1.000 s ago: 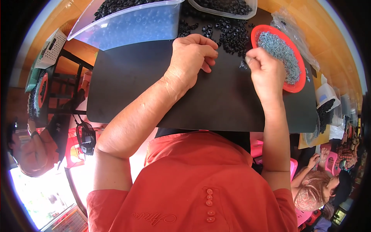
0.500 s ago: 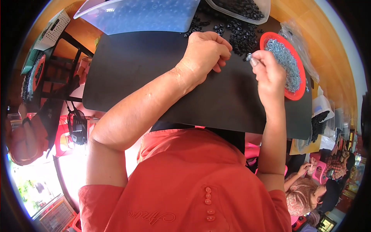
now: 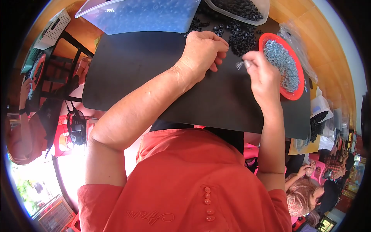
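My left hand [image 3: 206,50] is above the black tabletop [image 3: 135,65], its fingers curled together. Whatever it may grip is hidden behind the fingers. To its right, my right hand [image 3: 262,73] pinches a few small, wiry silver metal pieces [image 3: 239,65] between thumb and forefinger, poking out toward the left hand. They look like little springs, too small to be sure. Beside that hand sits a red oval tray [image 3: 295,94] filled with many similar silvery pieces [image 3: 279,58]. Just beyond both hands lies a loose pile of small black ring-shaped parts [image 3: 241,40].
A large translucent bluish bin [image 3: 143,17] stands at the far left of the table. At the far edge is a clear tub [image 3: 264,17] of black parts. A plastic bag [image 3: 295,34] lies behind the tray. Other people [image 3: 309,189] sit to the right; another person works at left.
My right hand has shifted slightly left and down, bringing the silver pieces closer to the left hand. The left hand has barely moved. A co-worker's arm at far left has risen.
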A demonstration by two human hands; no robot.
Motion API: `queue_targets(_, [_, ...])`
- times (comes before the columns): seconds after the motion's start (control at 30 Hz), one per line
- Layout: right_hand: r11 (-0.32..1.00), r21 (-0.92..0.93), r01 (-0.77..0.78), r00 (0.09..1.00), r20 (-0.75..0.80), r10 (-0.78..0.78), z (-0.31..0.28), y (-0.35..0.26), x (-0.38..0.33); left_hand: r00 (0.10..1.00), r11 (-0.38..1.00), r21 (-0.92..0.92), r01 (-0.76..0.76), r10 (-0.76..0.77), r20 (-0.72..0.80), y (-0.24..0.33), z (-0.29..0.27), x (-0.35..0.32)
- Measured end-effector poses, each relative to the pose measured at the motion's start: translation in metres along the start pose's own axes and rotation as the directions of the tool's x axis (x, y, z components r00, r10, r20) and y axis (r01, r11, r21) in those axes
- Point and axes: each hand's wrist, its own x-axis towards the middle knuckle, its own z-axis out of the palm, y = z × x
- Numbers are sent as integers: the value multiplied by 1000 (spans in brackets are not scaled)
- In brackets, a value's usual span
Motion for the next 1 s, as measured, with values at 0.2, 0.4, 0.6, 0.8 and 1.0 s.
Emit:
queue_targets(0.2, [999, -13, 42, 983, -177, -44, 5, 9, 4, 1000, 1000, 0, 15, -15, -17, 2, 0, 0])
queue_targets(0.4, [906, -394, 152, 984, 145, -102, 9, 5, -1, 1000, 1000, -11, 11, -11, -4, 1, -1, 0])
queue_targets(0.6, [974, -222, 43, 999, -4, -45, 7, 6, -1, 999, 999, 34, 38, -39, 37, 0, 1, -2])
queue_targets(0.8, [897, -393, 204, 971, 197, -135, 13, -9, 2, 999, 999, -33, 36, -37, -17, 1, 1, -1])
queue_targets(1.0, [978, -201, -57, 944, 308, 118, 3, -20, 13, 990, 987, -156, -25, 3, -142, 5, -4, 0])
